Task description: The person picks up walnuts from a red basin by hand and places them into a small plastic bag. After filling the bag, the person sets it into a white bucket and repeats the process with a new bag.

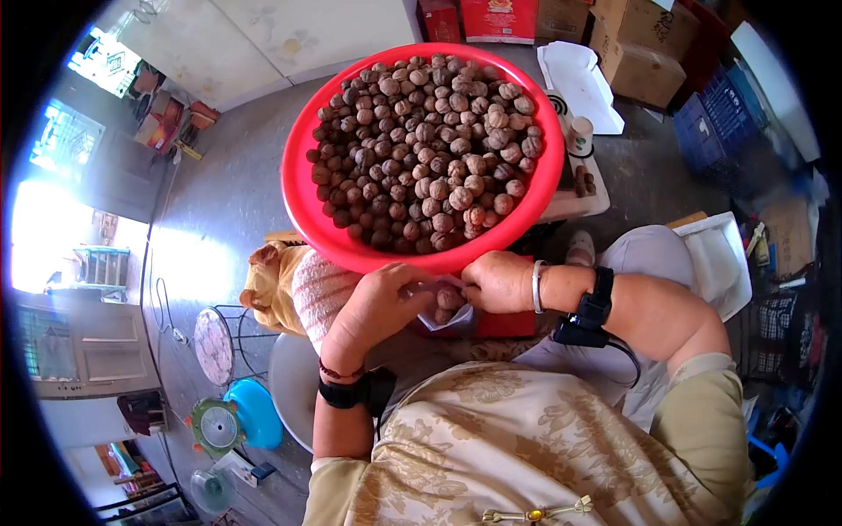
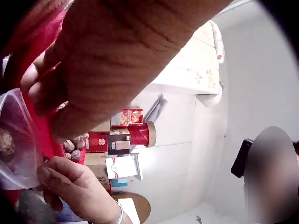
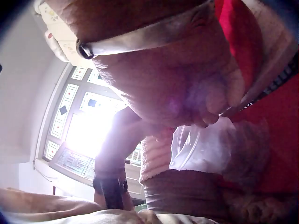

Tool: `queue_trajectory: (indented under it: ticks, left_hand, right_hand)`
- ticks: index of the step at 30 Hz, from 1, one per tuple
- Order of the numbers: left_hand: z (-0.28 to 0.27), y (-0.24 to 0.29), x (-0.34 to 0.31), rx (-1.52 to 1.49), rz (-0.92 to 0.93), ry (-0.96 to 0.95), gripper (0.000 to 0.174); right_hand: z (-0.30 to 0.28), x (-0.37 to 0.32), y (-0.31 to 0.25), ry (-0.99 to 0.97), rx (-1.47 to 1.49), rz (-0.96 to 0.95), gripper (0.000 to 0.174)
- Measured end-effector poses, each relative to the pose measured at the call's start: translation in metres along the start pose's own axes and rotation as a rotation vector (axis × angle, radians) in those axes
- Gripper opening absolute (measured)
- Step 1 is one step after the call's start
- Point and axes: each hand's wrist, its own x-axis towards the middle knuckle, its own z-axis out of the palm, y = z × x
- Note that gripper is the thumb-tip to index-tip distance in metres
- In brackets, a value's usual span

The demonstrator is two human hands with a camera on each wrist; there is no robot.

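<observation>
A clear plastic bag (image 1: 460,323) with a few walnuts (image 1: 447,303) inside is held between the two hands, just below the near rim of a red basin (image 1: 293,180). The left hand (image 1: 373,307) grips the bag's left edge. On the opposite side the right hand (image 1: 502,282) pinches its mouth; the left wrist view shows the right thumb and fingers (image 2: 70,182) on the bag's rim. Walnuts (image 1: 412,131) fill most of the basin. In the right wrist view, the bag (image 3: 201,147) hangs under curled fingers, whose tips are partly hidden.
Behind the basin, cardboard boxes (image 1: 645,48) and a white foam tray (image 1: 579,88) stand on the floor. A cup (image 1: 581,136) is right of the basin. To the left are a plush toy (image 1: 274,285), a round stool (image 1: 213,344) and a blue-and-green fan (image 1: 217,424).
</observation>
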Motion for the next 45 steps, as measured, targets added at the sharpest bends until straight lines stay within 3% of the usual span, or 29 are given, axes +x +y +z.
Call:
queue_trajectory:
  ticks: [3,5,9,11,12,14,15,17,18,20,22,26,29,33,35,36,37,40,43,45]
  left_hand:
    - [0.003,-0.008,-0.014,0.113,0.007,0.121,0.023]
    - [0.008,-0.019,-0.022,0.117,-0.188,0.149,0.019]
    - [0.027,-0.035,-0.029,0.115,-0.296,0.201,0.021]
    - [0.041,-0.045,-0.025,-0.186,-0.223,0.259,0.027]
    - [0.051,-0.063,-0.02,-0.188,-0.224,0.271,0.027]
    - [0.072,-0.099,-0.011,-0.209,0.019,0.314,0.042]
    - [0.069,-0.087,-0.012,-0.212,0.017,0.329,0.042]
    - [0.052,-0.046,-0.018,-0.414,-0.317,0.065,0.053]
    - [0.05,-0.043,-0.02,-0.419,-0.318,0.076,0.053]
    - [0.046,-0.04,-0.024,-0.581,-0.305,-0.112,0.062]
    - [0.044,-0.029,-0.03,-0.687,-0.3,-0.117,0.061]
    - [0.04,0.0,-0.04,-0.983,-0.247,-0.158,0.062]
    - [0.041,-0.001,-0.049,-1.007,-0.224,-0.118,0.054]
    - [0.051,-0.033,-0.05,-1.14,-0.358,-0.086,0.041]
    - [0.069,-0.046,-0.043,-1.311,-0.335,0.065,0.036]
    - [0.07,-0.042,-0.043,-1.323,-0.332,0.102,0.033]
    - [0.072,-0.041,-0.042,-1.329,-0.328,0.111,0.033]
    - [0.073,-0.04,-0.038,-1.342,-0.301,0.141,0.029]
    - [0.067,-0.043,-0.031,-1.261,-0.338,0.097,0.023]
    - [0.062,-0.044,-0.028,-0.698,-0.422,0.125,0.026]
  right_hand:
    - [0.002,0.0,0.003,0.033,-0.006,-0.036,0.024]
    - [0.003,-0.001,0.003,0.036,-0.002,-0.048,0.024]
    - [0.003,-0.002,0.003,0.039,-0.026,-0.079,0.026]
    - [0.002,-0.004,0.001,0.032,-0.038,-0.092,0.026]
    - [0.001,-0.004,0.0,0.041,-0.051,-0.103,0.025]
    - [-0.001,-0.006,-0.002,0.041,-0.072,-0.122,0.025]
    - [-0.003,-0.006,-0.003,0.043,-0.07,-0.141,0.024]
    - [-0.007,-0.008,-0.008,0.039,-0.074,-0.165,0.023]
    - [-0.008,-0.009,-0.01,0.082,-0.061,-0.186,0.022]
    - [-0.01,-0.009,-0.012,0.119,-0.051,-0.214,0.021]
    - [-0.011,-0.007,-0.013,0.218,-0.083,-0.317,0.019]
    - [-0.009,-0.004,-0.018,0.229,-0.039,-0.46,0.013]
    - [-0.01,-0.004,-0.025,0.208,0.071,-0.536,0.012]
    - [-0.006,-0.002,-0.016,0.163,0.047,-0.522,0.019]
    - [-0.007,-0.005,-0.018,0.063,0.013,-0.278,0.032]
    - [-0.011,-0.008,-0.024,-0.009,-0.053,-0.189,0.047]
    - [-0.013,-0.012,-0.031,-0.016,-0.06,-0.194,0.047]
    - [-0.005,-0.022,-0.044,-0.102,-0.193,-0.009,0.074]
    - [0.011,-0.023,-0.043,-0.027,-0.164,0.023,0.065]
    - [0.013,-0.024,-0.042,0.007,-0.159,-0.057,0.059]
